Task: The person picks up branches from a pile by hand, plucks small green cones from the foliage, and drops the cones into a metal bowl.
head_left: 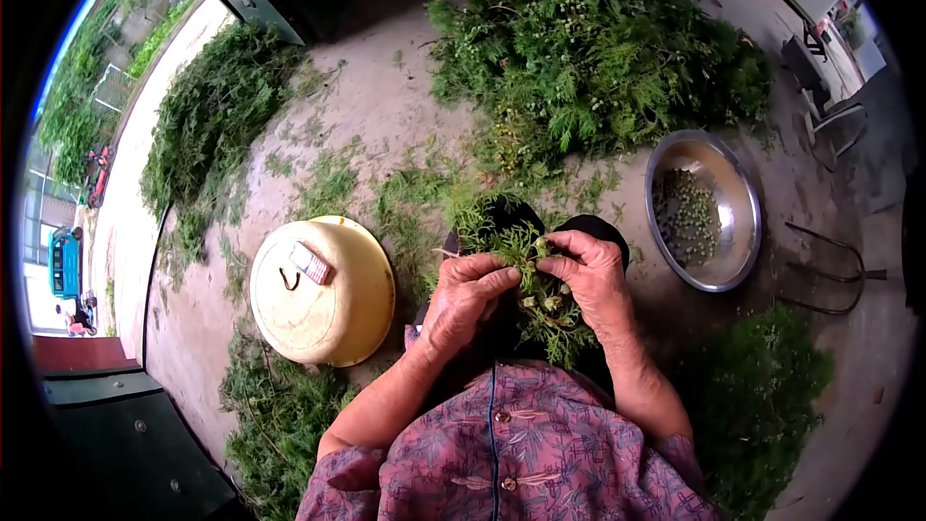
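A leafy evergreen sprig (521, 241) with flat, scaly foliage is held over my lap. My left hand (468, 299) is closed, pinching the sprig's stem between thumb and fingers. My right hand (590, 275) is closed too, its thumb and forefinger on a small green cone (542, 247) at the sprig's upper right. Several more green cones (552, 303) show among the leaves between my hands. To the right of my right hand, a shiny metal basin (750, 232) has many loose green cones (690, 217) in it.
An upturned yellow basin (299, 318) stands at left, with a small packet (311, 262) and a dark hook (288, 279) on it. Cut branches lie in a large heap (588, 58) ahead and smaller heaps (217, 116) around. A bent metal frame (849, 280) is at right.
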Demonstrator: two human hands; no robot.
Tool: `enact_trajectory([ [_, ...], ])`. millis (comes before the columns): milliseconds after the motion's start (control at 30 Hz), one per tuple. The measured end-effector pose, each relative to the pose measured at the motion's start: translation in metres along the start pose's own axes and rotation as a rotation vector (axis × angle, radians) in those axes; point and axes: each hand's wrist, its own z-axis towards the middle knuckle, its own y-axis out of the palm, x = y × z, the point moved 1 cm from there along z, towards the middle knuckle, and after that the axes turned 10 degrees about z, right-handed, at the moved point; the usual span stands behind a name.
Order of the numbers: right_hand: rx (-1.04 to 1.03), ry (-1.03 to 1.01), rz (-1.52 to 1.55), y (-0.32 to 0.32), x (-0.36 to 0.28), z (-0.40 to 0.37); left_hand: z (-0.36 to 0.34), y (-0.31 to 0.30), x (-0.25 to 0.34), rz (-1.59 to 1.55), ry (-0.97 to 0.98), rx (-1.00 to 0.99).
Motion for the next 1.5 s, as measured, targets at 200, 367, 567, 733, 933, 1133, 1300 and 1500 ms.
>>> enact_trajectory([
  [200, 0.012, -0.369, -0.476, 0.001, -0.013, 0.0, -0.001, 0.001, 0.001, -0.036, -0.043, 0.002],
  [367, -0.006, -0.232, -0.393, -0.008, -0.005, -0.003, -0.001, 0.002, 0.001, -0.017, -0.029, -0.003],
  [567, -0.083, 0.103, 0.283, -0.014, 0.014, -0.004, 0.0, 0.002, 0.001, -0.008, -0.046, -0.011],
  [733, -0.172, 0.236, 0.629, -0.013, 0.019, -0.008, -0.002, 0.0, 0.002, 0.016, -0.058, -0.043],
  [933, -0.073, 0.276, 0.656, -0.011, 0.02, -0.009, -0.003, 0.001, 0.005, 0.021, -0.064, -0.042],
  [1133, 0.078, 0.139, 0.38, -0.008, 0.013, -0.01, -0.001, 0.003, 0.0, 0.039, -0.069, -0.02],
  [1300, 0.107, 0.182, 0.571, -0.011, 0.01, -0.007, -0.001, 0.003, -0.002, 0.003, -0.064, -0.018],
  [1500, -0.011, 0.291, 0.714, -0.008, 0.014, -0.008, -0.002, -0.001, 0.003, -0.033, -0.075, -0.042],
])
